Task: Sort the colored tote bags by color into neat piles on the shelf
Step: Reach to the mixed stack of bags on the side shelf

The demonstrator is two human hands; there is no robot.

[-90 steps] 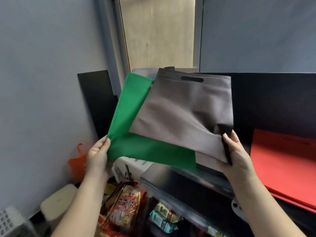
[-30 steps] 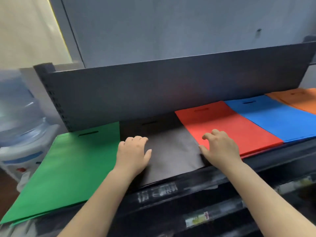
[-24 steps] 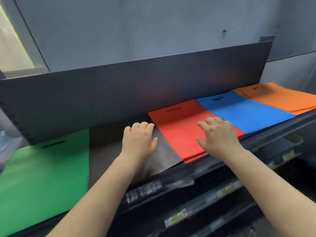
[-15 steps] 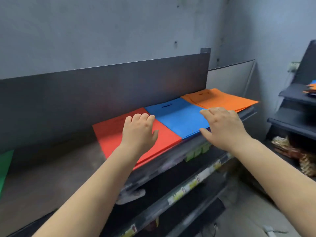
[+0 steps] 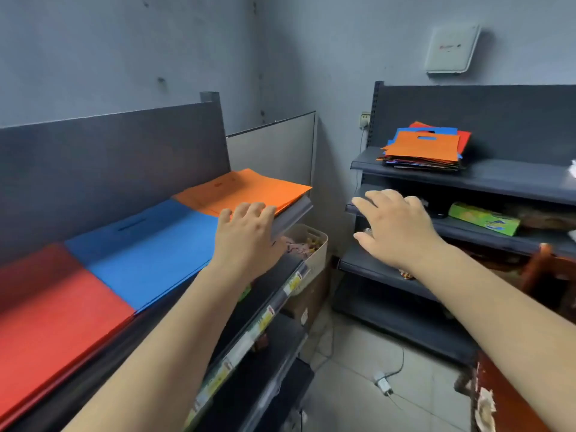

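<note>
Sorted piles lie on the left shelf (image 5: 290, 213): a red pile (image 5: 53, 310), a blue pile (image 5: 146, 244) and an orange pile (image 5: 246, 188). A mixed stack of tote bags (image 5: 424, 148), orange on top with blue and red beneath, sits on the top board of the right shelf unit (image 5: 498, 179). My left hand (image 5: 249, 238) hangs in the air over the left shelf's front edge, fingers relaxed, holding nothing. My right hand (image 5: 392, 226) is stretched out toward the right shelf unit, fingers spread, empty.
A cream basket (image 5: 311, 254) stands in the corner below the left shelf. A green box (image 5: 483, 218) lies on the right unit's middle board. A cable and plug (image 5: 385, 383) trail over the floor. A white box (image 5: 452, 49) hangs on the wall.
I laid the green and grey bags down on the left shelf, then my view swung right. Both hands lifted off the piles and moved right, toward the mixed stack.
</note>
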